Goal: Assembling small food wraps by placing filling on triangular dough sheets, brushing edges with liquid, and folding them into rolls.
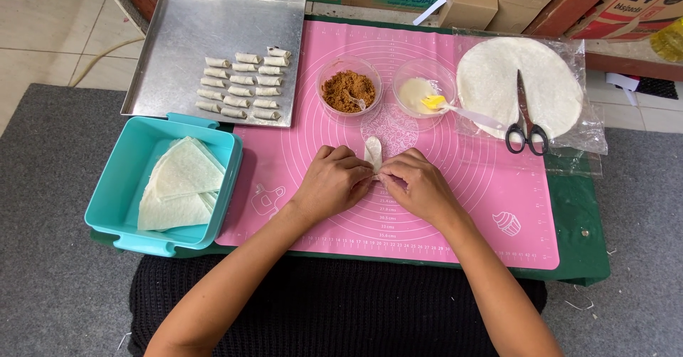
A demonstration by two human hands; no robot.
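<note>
Illumination is bright, even and diffuse, arriving from overhead. Shadows are soft and short: a faint one lies under the left hand (333, 181) and right hand (420, 186) on the pink mat (455, 214). The metal tray (178, 44) shows a dull, spread sheen without hard glare. The clear plastic sheet (587, 126) carries small bright reflections. Focus is sharp across the centre. Straight edges bow slightly toward the frame corners, indicating wide-angle distortion. No motion blur is visible.

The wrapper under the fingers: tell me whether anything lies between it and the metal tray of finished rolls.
Nothing visible does. The wrapper, pinched by the left hand and right hand, has bare pink mat between it and the metal tray; the brown filling bowl stands farther back.
</note>
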